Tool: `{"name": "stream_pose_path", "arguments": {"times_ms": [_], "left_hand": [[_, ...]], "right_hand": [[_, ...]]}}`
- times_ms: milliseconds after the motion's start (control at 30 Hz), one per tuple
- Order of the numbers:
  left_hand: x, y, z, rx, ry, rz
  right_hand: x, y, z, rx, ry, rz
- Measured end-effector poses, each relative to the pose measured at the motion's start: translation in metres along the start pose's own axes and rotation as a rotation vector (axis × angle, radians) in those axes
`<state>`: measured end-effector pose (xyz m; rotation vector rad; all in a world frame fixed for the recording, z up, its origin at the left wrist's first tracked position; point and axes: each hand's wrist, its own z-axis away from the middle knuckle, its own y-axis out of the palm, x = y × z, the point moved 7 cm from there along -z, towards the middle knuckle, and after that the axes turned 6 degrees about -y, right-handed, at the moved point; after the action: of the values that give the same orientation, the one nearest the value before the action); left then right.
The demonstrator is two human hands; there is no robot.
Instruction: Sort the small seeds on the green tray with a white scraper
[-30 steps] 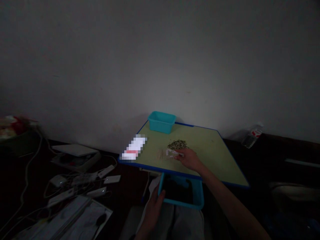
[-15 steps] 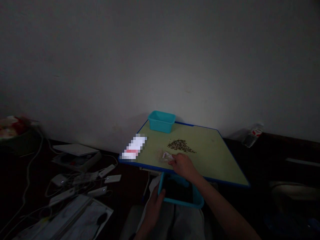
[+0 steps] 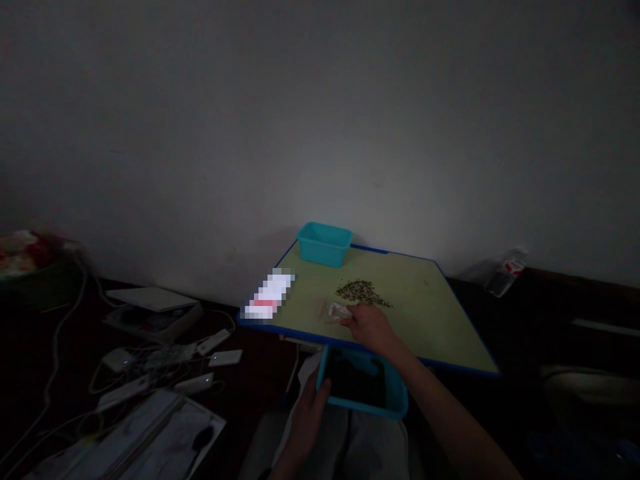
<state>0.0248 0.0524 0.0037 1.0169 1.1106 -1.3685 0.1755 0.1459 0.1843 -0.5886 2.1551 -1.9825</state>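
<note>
My left hand (image 3: 309, 412) grips the left end of a blue plastic basin (image 3: 359, 405) below the table's front edge. Dark material, perhaps soil, lies in this basin. Over the front of the pale green table (image 3: 427, 327), my right hand (image 3: 369, 325) pinches a small clear plastic bag (image 3: 336, 311) with some white on it. Whatever the bag may hold is too small and dim to make out. Just beyond my right fingers spreads a loose pile of small mixed dark and light grains (image 3: 359, 291).
A second blue basin (image 3: 325, 252) stands at the table's back left. A blurred-out bright phone-like rectangle (image 3: 270, 293) lies at the left edge. On the left are cables, white chargers (image 3: 226, 358) and a flat board (image 3: 150, 433). A plastic package (image 3: 507, 272) leans right, by the wall.
My right hand has shifted slightly to the right with the plastic bag. The left hand and the basin it grips stay in nearly the same place.
</note>
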Motion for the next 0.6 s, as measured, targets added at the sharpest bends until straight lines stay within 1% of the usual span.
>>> {"name": "stream_pose_path", "arguments": {"times_ms": [100, 133, 200, 300, 367, 467, 500, 567, 600], "left_hand": [[0.002, 0.000, 0.000, -0.006, 0.012, -0.001], [0.004, 0.000, 0.000, -0.004, 0.008, -0.007], [0.006, 0.001, 0.001, 0.001, -0.006, -0.017], [0.009, 0.000, 0.001, -0.016, -0.031, -0.023], [0.008, 0.000, 0.001, -0.023, -0.036, -0.034], [0.005, 0.000, 0.000, -0.029, -0.027, -0.051], [0.005, 0.000, 0.000, -0.039, -0.034, -0.055], [0.006, -0.002, 0.001, -0.064, -0.062, -0.064], [0.007, -0.003, 0.001, -0.078, -0.080, -0.071]], "right_hand": [[-0.006, 0.001, -0.005, -0.041, 0.009, -0.065], [-0.012, 0.000, -0.005, -0.067, 0.011, -0.102], [-0.031, -0.001, -0.004, -0.119, 0.008, -0.201], [-0.078, -0.004, 0.004, -0.215, 0.007, -0.395], [-0.115, -0.004, 0.010, -0.268, 0.025, -0.498], [-0.170, -0.002, 0.019, -0.387, 0.138, -0.585], [-0.185, -0.003, 0.022, -0.452, 0.183, -0.602], [-0.208, 0.000, 0.025, -0.544, 0.279, -0.630], [-0.216, 0.003, 0.026, -0.576, 0.326, -0.634]]}}
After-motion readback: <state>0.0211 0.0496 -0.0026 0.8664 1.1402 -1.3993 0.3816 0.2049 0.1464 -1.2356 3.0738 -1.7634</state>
